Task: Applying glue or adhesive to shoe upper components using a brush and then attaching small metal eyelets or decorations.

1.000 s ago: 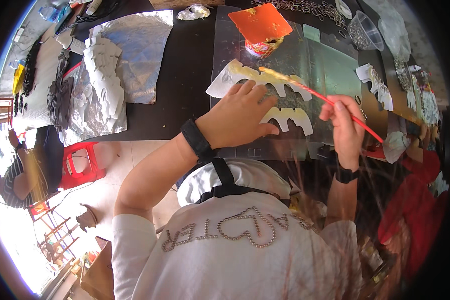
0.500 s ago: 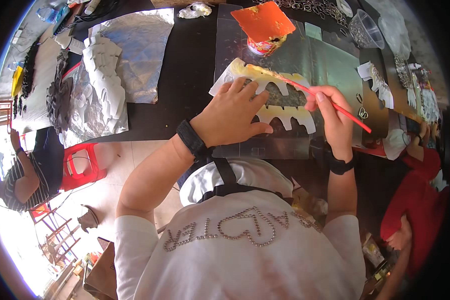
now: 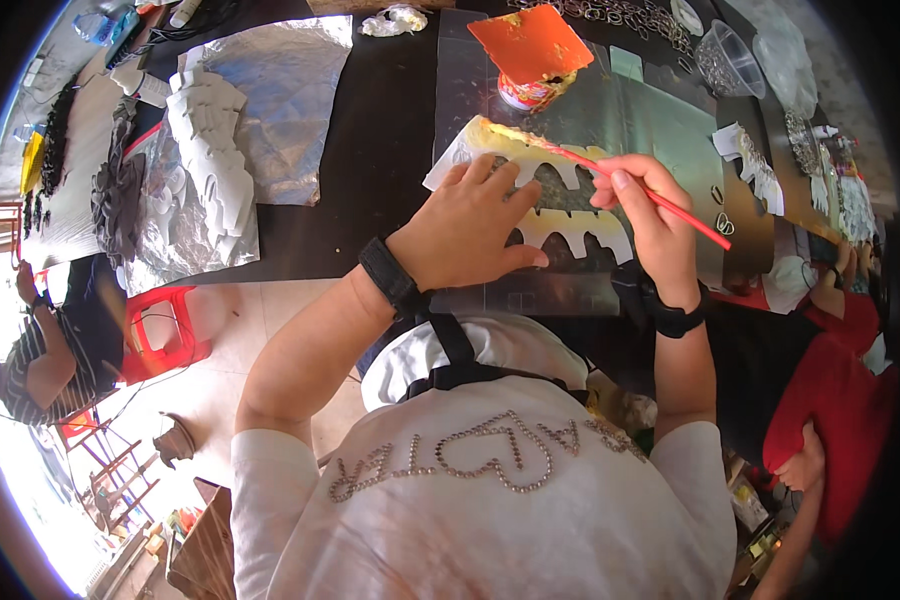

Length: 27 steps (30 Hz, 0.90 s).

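Observation:
My left hand (image 3: 467, 225) lies flat with its fingers spread on a white scalloped cutout piece (image 3: 562, 222), which lies on a grey mat (image 3: 660, 130) on the dark table. My right hand (image 3: 653, 218) grips a thin red brush (image 3: 650, 192), its tip resting on the yellow-smeared upper edge of the cutout (image 3: 505, 135). Both wrists wear black bands. Just beyond the cutout stands a small glue pot with an orange lid (image 3: 530, 55).
Silver foil sheets (image 3: 270, 100) and stacks of white cutouts (image 3: 210, 160) lie on the table's left side. Plastic cups (image 3: 722, 60) and metal rings sit at the far right. A red stool (image 3: 165, 335) and a seated person (image 3: 55, 340) are at left; another person in red (image 3: 830, 380) at right.
The brush has slid left along the cutout's upper edge, spreading yellow glue. My left hand has shifted slightly on the cutout, still pressing it down.

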### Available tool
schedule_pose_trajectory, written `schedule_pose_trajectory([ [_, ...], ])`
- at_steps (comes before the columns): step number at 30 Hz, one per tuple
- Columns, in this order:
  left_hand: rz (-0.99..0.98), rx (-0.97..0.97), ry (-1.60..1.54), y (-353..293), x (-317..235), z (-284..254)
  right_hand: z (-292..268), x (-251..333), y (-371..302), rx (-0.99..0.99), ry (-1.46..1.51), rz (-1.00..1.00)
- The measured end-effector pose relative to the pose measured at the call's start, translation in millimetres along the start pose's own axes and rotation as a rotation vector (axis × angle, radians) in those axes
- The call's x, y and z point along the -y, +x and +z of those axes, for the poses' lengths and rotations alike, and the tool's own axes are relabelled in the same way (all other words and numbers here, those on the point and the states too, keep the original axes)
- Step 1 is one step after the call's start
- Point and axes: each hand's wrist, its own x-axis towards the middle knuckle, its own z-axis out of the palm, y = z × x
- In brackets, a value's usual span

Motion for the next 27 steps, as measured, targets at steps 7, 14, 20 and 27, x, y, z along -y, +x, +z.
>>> schedule_pose_trajectory([
  [7, 0.019, 0.008, -0.043, -1, 3, 0, 5, 2, 4, 0.009, 0.054, -0.003],
  [14, 0.057, -0.046, -0.147, -15, 8, -10, -36, 9, -8, -0.164, 0.434, -0.157],
  [20, -0.034, -0.069, -0.113, -65, -30, -32, -59, 0, -51, -0.234, 0.609, -0.114],
  [27, -0.1, -0.036, -0.175, -64, -35, -76, -84, 14, -54, -0.336, 0.333, -0.094],
])
